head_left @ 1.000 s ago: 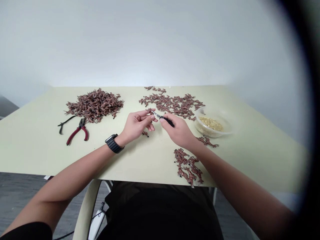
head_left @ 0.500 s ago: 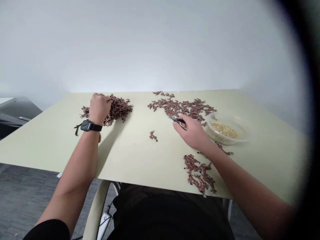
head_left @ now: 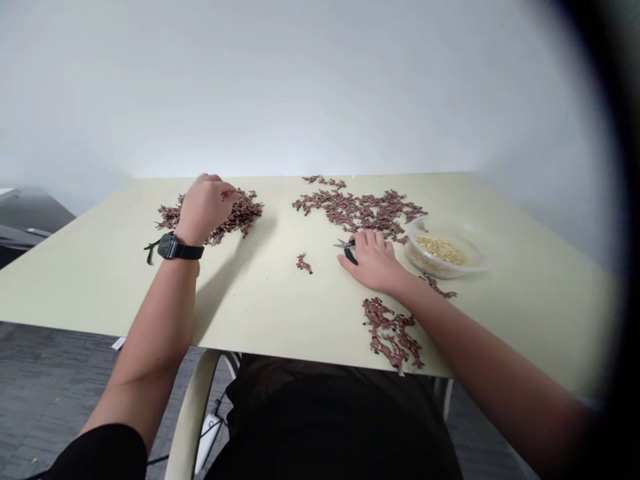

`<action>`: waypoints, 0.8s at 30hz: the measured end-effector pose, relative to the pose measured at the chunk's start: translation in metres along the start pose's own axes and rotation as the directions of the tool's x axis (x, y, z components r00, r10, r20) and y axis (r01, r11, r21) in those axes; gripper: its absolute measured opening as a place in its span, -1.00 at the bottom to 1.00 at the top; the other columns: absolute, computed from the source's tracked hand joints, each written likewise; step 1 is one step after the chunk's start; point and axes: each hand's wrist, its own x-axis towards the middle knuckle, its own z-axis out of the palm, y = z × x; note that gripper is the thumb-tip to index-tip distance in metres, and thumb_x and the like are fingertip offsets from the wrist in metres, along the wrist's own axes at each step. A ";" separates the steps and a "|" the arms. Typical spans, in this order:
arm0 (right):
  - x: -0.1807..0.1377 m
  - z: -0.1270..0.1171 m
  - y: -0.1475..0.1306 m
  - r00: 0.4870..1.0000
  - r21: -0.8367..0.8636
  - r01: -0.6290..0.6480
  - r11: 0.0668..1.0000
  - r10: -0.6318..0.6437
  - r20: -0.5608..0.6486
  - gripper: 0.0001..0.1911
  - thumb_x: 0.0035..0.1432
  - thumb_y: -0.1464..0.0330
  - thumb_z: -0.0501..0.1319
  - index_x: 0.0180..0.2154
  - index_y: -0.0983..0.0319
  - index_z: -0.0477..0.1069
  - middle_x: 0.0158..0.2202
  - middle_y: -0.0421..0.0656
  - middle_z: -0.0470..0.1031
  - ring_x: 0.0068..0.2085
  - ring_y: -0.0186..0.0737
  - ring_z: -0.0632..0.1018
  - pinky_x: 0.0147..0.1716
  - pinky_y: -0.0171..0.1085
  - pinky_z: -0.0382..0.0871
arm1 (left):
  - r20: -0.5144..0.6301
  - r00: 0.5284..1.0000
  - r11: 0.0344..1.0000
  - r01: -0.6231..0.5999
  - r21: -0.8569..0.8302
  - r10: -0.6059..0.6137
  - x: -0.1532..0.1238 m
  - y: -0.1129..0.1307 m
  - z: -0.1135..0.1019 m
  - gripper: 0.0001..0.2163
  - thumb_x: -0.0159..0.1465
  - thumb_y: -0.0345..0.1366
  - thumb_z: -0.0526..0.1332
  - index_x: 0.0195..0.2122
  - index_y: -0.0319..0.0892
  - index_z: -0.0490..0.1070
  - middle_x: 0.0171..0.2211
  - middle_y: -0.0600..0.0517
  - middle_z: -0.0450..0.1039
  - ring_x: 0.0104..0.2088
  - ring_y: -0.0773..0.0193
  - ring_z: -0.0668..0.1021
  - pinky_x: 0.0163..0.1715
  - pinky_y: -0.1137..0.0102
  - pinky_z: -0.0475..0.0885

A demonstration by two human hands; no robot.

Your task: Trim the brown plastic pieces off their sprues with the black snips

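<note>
My left hand (head_left: 204, 208), with a black watch at the wrist, is raised above the far left pile of small reddish-brown animal figures (head_left: 245, 215). Its fingers are pinched on one brown animal figure (head_left: 229, 195), largely hidden by the hand. On the right, my right hand (head_left: 374, 260) is closed round small pliers (head_left: 351, 253) with black handles; their metal jaws point left. A single animal figure (head_left: 304, 263) lies on the table between my hands. Beyond my right hand more figures (head_left: 367, 212) are spread out, and a small group (head_left: 393, 337) lies near the front edge.
A clear plastic bowl (head_left: 483, 267) with gold-coloured small pieces stands right of my right hand. A few figures (head_left: 440, 287) lie beside my right forearm. The pale table (head_left: 270, 313) meets a white wall. A black strap (head_left: 151, 250) lies by the watch.
My left hand has lifted and moved slightly right from the pile, with a figure in its fingers. My right hand has turned the pliers somewhat. The view has shifted slightly.
</note>
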 end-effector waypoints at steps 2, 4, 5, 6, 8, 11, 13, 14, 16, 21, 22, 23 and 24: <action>0.000 0.004 0.001 1.000 0.012 -0.007 1.000 0.007 -0.002 -0.43 0.38 -0.04 0.01 0.14 0.25 0.28 0.19 0.21 0.35 0.17 0.29 0.33 0.16 0.21 0.23 | 0.176 0.983 0.998 -0.052 -0.042 0.059 -0.001 0.013 0.006 -0.85 0.30 -0.20 0.37 -0.30 -0.16 0.67 -0.33 -0.07 0.61 -0.29 0.14 0.54 -0.15 0.23 0.46; 0.000 0.006 0.002 1.000 0.037 -0.011 0.999 0.011 0.001 -0.43 0.38 -0.06 0.01 0.15 0.23 0.28 0.21 0.19 0.34 0.19 0.28 0.33 0.19 0.22 0.20 | 0.409 0.898 0.981 -0.100 -0.167 0.161 -0.007 0.031 0.018 -0.84 0.22 -0.14 0.44 -0.23 -0.05 0.71 -0.32 -0.04 0.66 -0.35 0.14 0.60 -0.26 0.28 0.48; 0.000 0.007 0.003 1.000 0.048 -0.013 0.999 0.013 0.004 -0.42 0.38 -0.07 0.01 0.16 0.22 0.27 0.22 0.18 0.34 0.20 0.28 0.33 0.19 0.23 0.19 | 0.470 0.852 0.960 -0.126 -0.248 0.233 -0.010 0.042 0.027 -0.78 0.19 -0.12 0.47 -0.16 -0.02 0.72 -0.24 -0.04 0.68 -0.29 0.12 0.63 -0.25 0.28 0.50; 0.000 0.008 0.003 1.000 0.056 -0.014 0.998 0.014 0.006 -0.42 0.38 -0.07 0.01 0.16 0.22 0.27 0.23 0.17 0.34 0.21 0.27 0.33 0.20 0.23 0.19 | 0.502 0.808 0.930 -0.144 -0.338 0.308 -0.015 0.054 0.036 -0.70 0.17 -0.12 0.49 -0.07 0.01 0.71 -0.12 -0.06 0.69 -0.18 0.08 0.66 -0.18 0.26 0.52; -0.001 0.008 0.003 1.000 0.063 -0.018 0.998 0.017 0.008 -0.40 0.38 -0.09 0.02 0.18 0.21 0.26 0.25 0.17 0.33 0.24 0.27 0.32 0.22 0.24 0.17 | 0.515 0.729 0.853 -0.180 -0.490 0.450 -0.026 0.077 0.057 -0.62 0.15 -0.17 0.52 0.02 0.04 0.69 0.04 -0.09 0.65 -0.01 0.03 0.65 0.00 0.20 0.51; -0.002 0.006 0.001 1.000 0.062 -0.017 0.998 0.015 0.020 -0.35 0.37 -0.12 0.03 0.23 0.20 0.24 0.31 0.18 0.29 0.30 0.29 0.28 0.25 0.26 0.15 | 0.522 0.670 0.821 -0.247 -0.514 0.528 -0.039 0.100 0.081 -0.67 0.16 -0.26 0.51 -0.02 0.02 0.70 0.03 -0.12 0.63 0.02 0.01 0.62 0.06 0.16 0.47; -0.003 0.001 -0.002 1.000 0.054 -0.012 0.998 0.012 -0.003 -0.29 0.36 -0.14 0.03 0.27 0.23 0.21 0.34 0.22 0.25 0.33 0.33 0.24 0.26 0.28 0.13 | 0.555 0.660 0.841 -0.235 -0.488 0.506 -0.044 0.104 0.089 -0.73 0.21 -0.31 0.46 -0.04 -0.03 0.71 -0.08 -0.11 0.64 -0.12 0.09 0.63 -0.06 0.22 0.48; -0.003 -0.003 -0.004 0.999 0.053 -0.010 0.999 0.012 -0.038 -0.27 0.37 -0.14 0.02 0.29 0.24 0.20 0.34 0.23 0.24 0.34 0.34 0.23 0.26 0.30 0.13 | 0.577 0.651 0.851 -0.226 -0.473 0.493 -0.044 0.103 0.091 -0.78 0.24 -0.33 0.43 -0.08 -0.07 0.70 -0.14 -0.09 0.64 -0.19 0.14 0.62 -0.11 0.25 0.47; -0.003 -0.011 -0.009 0.990 0.066 -0.014 0.998 0.023 -0.141 -0.31 0.40 -0.09 0.03 0.29 0.27 0.20 0.32 0.23 0.27 0.31 0.35 0.24 0.24 0.30 0.15 | 0.614 0.629 0.868 -0.226 -0.442 0.477 -0.042 0.097 0.089 -0.89 0.27 -0.37 0.38 -0.19 -0.12 0.68 -0.24 -0.06 0.63 -0.26 0.19 0.61 -0.16 0.29 0.45; -0.004 -0.035 -0.033 0.955 0.207 0.139 0.968 -0.076 -0.286 -0.64 0.45 0.16 0.08 0.06 0.25 0.43 0.10 0.12 0.44 0.18 0.21 0.33 0.19 0.15 0.22 | 0.576 0.713 0.904 -0.204 -0.376 0.400 -0.022 0.066 0.062 -0.94 0.31 -0.40 0.29 -0.26 -0.17 0.57 -0.23 -0.06 0.61 -0.25 0.21 0.57 -0.21 0.33 0.42; -0.004 -0.039 -0.042 0.952 0.245 0.220 0.944 -0.152 -0.267 -0.71 0.46 0.21 0.09 -0.02 0.23 0.48 0.04 0.09 0.48 0.14 0.17 0.35 0.18 0.11 0.24 | 0.526 0.772 0.910 -0.161 -0.382 0.357 -0.017 0.058 0.053 -0.94 0.33 -0.38 0.28 -0.21 -0.16 0.55 -0.19 -0.07 0.60 -0.22 0.21 0.57 -0.20 0.33 0.44; -0.003 -0.042 -0.053 0.942 0.290 0.302 0.908 -0.238 -0.235 -0.74 0.46 0.26 0.09 -0.09 0.22 0.51 -0.02 0.05 0.51 0.11 0.13 0.37 0.17 0.08 0.25 | 0.444 0.845 0.908 -0.107 -0.405 0.298 -0.012 0.048 0.044 -0.93 0.37 -0.35 0.27 -0.16 -0.15 0.53 -0.16 -0.07 0.59 -0.20 0.22 0.57 -0.19 0.34 0.45; -0.002 -0.044 -0.067 0.924 0.341 0.377 0.861 -0.326 -0.198 -0.75 0.46 0.30 0.09 -0.14 0.21 0.54 -0.07 0.03 0.54 0.07 0.09 0.38 0.15 0.05 0.26 | 0.389 0.888 0.890 -0.048 -0.454 0.247 -0.008 0.038 0.035 -0.91 0.41 -0.29 0.26 -0.12 -0.15 0.51 -0.15 -0.08 0.58 -0.19 0.22 0.58 -0.18 0.34 0.48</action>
